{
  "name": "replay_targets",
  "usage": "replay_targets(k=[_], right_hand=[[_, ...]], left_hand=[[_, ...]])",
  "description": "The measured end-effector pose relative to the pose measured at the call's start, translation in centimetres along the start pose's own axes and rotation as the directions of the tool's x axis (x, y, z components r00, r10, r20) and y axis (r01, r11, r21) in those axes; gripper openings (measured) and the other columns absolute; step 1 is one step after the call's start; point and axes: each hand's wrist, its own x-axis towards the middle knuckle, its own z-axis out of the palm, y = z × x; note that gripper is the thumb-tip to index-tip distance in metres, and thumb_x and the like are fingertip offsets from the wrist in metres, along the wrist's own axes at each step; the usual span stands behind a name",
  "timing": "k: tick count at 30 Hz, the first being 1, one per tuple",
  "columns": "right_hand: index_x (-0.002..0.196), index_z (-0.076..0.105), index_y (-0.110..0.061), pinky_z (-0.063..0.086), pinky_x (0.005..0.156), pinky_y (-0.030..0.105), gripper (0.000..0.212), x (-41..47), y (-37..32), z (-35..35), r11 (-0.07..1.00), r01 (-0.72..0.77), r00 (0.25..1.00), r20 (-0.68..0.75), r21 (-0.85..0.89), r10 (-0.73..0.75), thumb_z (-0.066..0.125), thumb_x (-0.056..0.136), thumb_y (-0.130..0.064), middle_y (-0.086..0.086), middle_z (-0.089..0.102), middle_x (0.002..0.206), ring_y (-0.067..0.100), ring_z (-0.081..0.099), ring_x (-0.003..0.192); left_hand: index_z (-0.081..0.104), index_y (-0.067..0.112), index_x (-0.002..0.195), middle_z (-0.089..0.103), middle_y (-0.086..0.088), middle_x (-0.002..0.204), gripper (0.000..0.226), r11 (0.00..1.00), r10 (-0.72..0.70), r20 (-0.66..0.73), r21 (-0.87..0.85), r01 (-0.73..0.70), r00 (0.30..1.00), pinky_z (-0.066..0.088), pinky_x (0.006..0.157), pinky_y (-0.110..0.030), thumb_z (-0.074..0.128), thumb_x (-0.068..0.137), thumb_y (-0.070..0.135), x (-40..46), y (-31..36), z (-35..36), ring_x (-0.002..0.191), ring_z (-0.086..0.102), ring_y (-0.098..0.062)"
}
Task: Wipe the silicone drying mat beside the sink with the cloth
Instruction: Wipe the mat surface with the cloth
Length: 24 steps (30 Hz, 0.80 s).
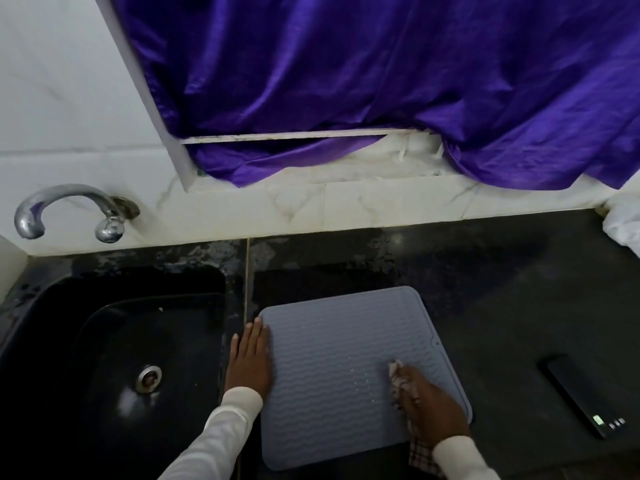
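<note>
The grey mat (346,368) is lying flat on the dark counter (502,289), just right of the sink (114,341). The left hand (250,358) is resting open-palmed, fingers extended, on the mat's left edge, grasping nothing. The right hand (429,407) is pressing a bunched checked cloth (401,379) onto the mat's right side, fingers curled over it.

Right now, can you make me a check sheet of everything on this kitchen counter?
Surface: dark counter, marked and patchy near the wall.
Job's things: grey mat flat beside the sink; cloth on the mat.
Clutter: phone lying right of the mat.
Grippers: left hand flat on the mat's left edge; right hand pressing the cloth.
Cables: nothing seen.
Surroundings: tap, white tiles, purple curtain.
</note>
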Motion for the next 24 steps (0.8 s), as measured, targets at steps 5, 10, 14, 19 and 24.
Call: replay_targets(k=[5, 10, 14, 19, 24], right_hand=[[0.141, 0.030, -0.050, 0.046, 0.097, 0.041, 0.051, -0.2, 4.3, -3.4, 0.979, -0.200, 0.971, -0.134, -0.021, 0.196, 0.041, 0.093, -0.061, 0.003, 0.057, 0.135, 0.030, 0.059, 0.116], [0.129, 0.044, -0.049, 0.042, 0.091, 0.037, 0.042, -0.9, 3.4, -3.6, 0.971, -0.180, 0.954, -0.214, 0.159, 0.211, 0.046, 0.090, -0.065, 0.006, 0.061, 0.127, 0.035, 0.061, 0.110], [0.126, 0.051, -0.043, 0.053, 0.085, 0.035, 0.036, -1.6, 1.6, -2.8, 0.984, -0.037, 0.968, -0.237, 0.174, 0.078, 0.060, 0.092, -0.037, 0.006, 0.068, 0.116, 0.028, 0.067, 0.100], [0.123, 0.052, -0.045, 0.050, 0.082, 0.019, 0.035, -3.6, -6.1, 1.3, 0.944, 0.276, 0.957, -0.142, 0.180, -0.253, 0.060, 0.093, -0.030, -0.013, 0.068, 0.112, 0.007, 0.065, 0.094], [0.142, 0.041, -0.037, 0.050, 0.088, 0.034, 0.046, -4.1, -13.9, 8.9, 0.878, 0.479, 0.873, 0.122, -0.024, -0.473, 0.043, 0.096, -0.044, -0.002, 0.064, 0.127, 0.023, 0.062, 0.111]], left_hand=[[0.001, 0.014, 0.154, -0.008, -0.002, 0.163, 0.055, 0.999, -0.006, 0.016, 0.049, 0.005, 1.000, -0.010, 0.121, -0.039, 0.020, 0.103, 0.019, -0.1, 0.1, 0.0, 0.150, -0.008, -0.019], [0.001, 0.014, 0.154, -0.008, -0.002, 0.163, 0.054, 0.998, -0.020, 0.033, 0.056, 0.018, 0.999, -0.007, 0.122, -0.040, 0.017, 0.103, 0.018, -0.3, 0.7, -0.6, 0.150, -0.008, -0.019], [-0.001, 0.013, 0.154, -0.010, -0.003, 0.163, 0.054, 0.996, -0.042, 0.073, 0.086, 0.035, 0.996, -0.006, 0.122, -0.041, 0.015, 0.104, 0.016, -0.4, 1.1, -0.8, 0.150, -0.009, -0.020], [-0.003, 0.014, 0.154, -0.011, -0.002, 0.163, 0.055, 0.997, -0.037, 0.072, 0.077, 0.031, 0.997, -0.005, 0.123, -0.042, 0.018, 0.103, 0.014, -0.4, 1.1, -0.7, 0.150, -0.009, -0.020], [-0.001, 0.014, 0.154, -0.008, -0.003, 0.163, 0.055, 0.997, -0.025, 0.056, 0.077, 0.020, 0.998, -0.006, 0.122, -0.041, 0.019, 0.103, 0.014, -0.2, 0.8, -0.5, 0.150, -0.008, -0.020]])
